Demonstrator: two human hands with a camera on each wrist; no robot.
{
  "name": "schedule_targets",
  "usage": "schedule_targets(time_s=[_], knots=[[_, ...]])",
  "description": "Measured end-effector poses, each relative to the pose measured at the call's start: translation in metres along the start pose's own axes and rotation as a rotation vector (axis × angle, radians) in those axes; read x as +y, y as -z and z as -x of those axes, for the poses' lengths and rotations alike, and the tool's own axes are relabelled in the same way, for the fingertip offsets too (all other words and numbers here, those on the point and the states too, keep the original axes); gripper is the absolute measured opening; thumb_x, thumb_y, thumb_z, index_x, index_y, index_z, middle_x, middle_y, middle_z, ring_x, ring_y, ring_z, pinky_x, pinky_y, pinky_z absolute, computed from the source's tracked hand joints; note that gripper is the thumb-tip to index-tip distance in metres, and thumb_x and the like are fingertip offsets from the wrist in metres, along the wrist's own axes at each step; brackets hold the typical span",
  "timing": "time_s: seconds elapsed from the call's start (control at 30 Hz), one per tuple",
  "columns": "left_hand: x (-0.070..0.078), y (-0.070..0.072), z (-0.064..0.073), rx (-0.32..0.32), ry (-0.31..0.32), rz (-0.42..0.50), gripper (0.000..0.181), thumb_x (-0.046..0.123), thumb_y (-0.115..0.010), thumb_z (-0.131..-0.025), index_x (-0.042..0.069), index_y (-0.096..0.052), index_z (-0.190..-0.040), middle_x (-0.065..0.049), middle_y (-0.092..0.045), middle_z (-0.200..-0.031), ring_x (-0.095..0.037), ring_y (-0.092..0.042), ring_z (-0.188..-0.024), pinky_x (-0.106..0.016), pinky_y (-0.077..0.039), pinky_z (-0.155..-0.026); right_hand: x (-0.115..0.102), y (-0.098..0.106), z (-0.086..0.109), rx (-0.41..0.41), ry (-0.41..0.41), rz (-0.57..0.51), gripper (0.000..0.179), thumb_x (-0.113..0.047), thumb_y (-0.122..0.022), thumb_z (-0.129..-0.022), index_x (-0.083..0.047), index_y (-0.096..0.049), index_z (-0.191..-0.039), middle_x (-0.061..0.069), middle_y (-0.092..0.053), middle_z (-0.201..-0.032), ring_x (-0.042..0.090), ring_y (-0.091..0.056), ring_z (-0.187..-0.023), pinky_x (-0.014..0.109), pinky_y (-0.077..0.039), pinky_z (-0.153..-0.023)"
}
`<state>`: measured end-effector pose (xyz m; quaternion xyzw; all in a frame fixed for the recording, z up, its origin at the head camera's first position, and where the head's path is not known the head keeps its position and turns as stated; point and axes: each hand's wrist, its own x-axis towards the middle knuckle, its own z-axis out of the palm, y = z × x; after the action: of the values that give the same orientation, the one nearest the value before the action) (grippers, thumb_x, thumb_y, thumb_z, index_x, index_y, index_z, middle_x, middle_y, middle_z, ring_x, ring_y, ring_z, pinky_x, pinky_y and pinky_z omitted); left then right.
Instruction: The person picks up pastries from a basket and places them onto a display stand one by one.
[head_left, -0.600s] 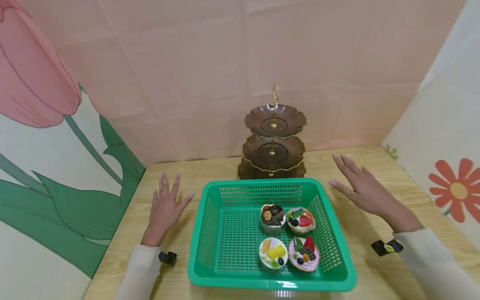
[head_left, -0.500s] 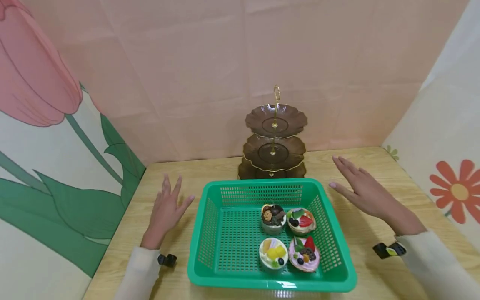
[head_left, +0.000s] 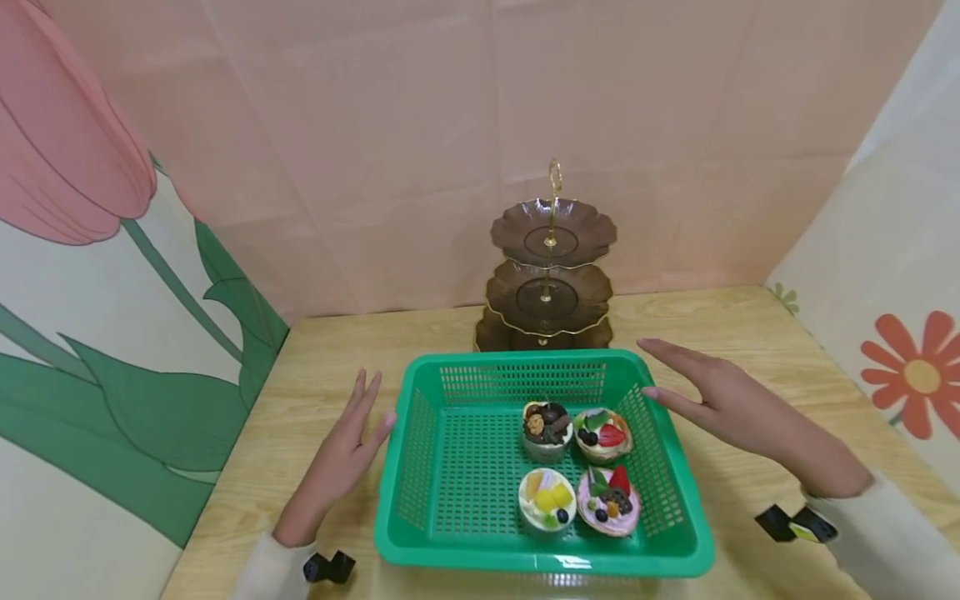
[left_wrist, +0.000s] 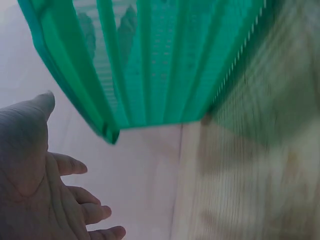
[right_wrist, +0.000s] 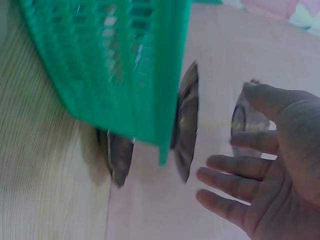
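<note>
A green plastic basket (head_left: 465, 557) stands on the table, seen from outside in both wrist views. In its right half sit a chocolate-topped cup dessert (head_left: 547, 432), a strawberry tart (head_left: 603, 435), a cup with yellow fruit (head_left: 547, 502) and a pink cream tart (head_left: 608, 502). My left hand (head_left: 341, 458) hovers just left of the basket, fingers extended, apart from its wall in the left wrist view (left_wrist: 45, 185). On the other side, my right hand (head_left: 738, 408) is near the back right rim with its fingers straight. Neither hand holds anything.
Behind the basket stands a brown three-tier stand (head_left: 551, 296) with gold rims and a gold ring handle; the basket partly hides its lowest tier. The wooden table (head_left: 697, 317) meets a pink cloth backdrop (head_left: 375, 167). Flower-printed panels rise at both sides.
Both hands have moved inward, closer to the basket's sides. The head view has shifted slightly. The basket, desserts and stand keep their places.
</note>
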<state>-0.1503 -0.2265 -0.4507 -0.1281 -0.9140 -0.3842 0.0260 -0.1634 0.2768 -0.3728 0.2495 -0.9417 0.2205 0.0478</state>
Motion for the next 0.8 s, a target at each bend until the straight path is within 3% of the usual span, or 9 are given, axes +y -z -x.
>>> schedule_targets(time_s=[0.2, 0.37, 0.8], knots=[[0.023, -0.013, 0.030, -0.007, -0.039, 0.005, 0.071, 0.038, -0.050, -0.108, 0.026, -0.009, -0.165, -0.005, 0.005, -0.170, -0.041, -0.013, -0.152, -0.071, -0.025, -0.111, -0.020, -0.005, -0.001, -0.071, 0.143, 0.022, 0.063, -0.038, -0.069, -0.098, -0.009, -0.050, -0.150, 0.014, -0.057, -0.144, 0.030, -0.066, -0.117, 0.053, -0.054, -0.093], [0.039, -0.018, 0.047, -0.010, -0.047, -0.020, 0.073, 0.042, -0.051, -0.107, 0.022, -0.011, -0.165, 0.002, 0.001, -0.171, -0.031, -0.012, -0.154, -0.066, -0.025, -0.115, -0.031, -0.010, -0.003, -0.142, 0.198, 0.029, 0.065, -0.043, -0.071, -0.094, -0.007, -0.055, -0.145, 0.011, -0.060, -0.142, 0.029, -0.065, -0.119, 0.049, -0.056, -0.092], [0.054, -0.026, 0.057, -0.034, 0.011, 0.008, 0.074, 0.053, -0.047, -0.105, 0.023, -0.015, -0.165, 0.012, 0.001, -0.170, -0.021, -0.011, -0.154, -0.061, -0.025, -0.117, -0.038, -0.032, -0.013, -0.312, 0.211, 0.038, 0.068, -0.033, -0.080, -0.088, 0.000, -0.056, -0.142, 0.023, -0.057, -0.142, 0.040, -0.062, -0.120, 0.047, -0.058, -0.087]])
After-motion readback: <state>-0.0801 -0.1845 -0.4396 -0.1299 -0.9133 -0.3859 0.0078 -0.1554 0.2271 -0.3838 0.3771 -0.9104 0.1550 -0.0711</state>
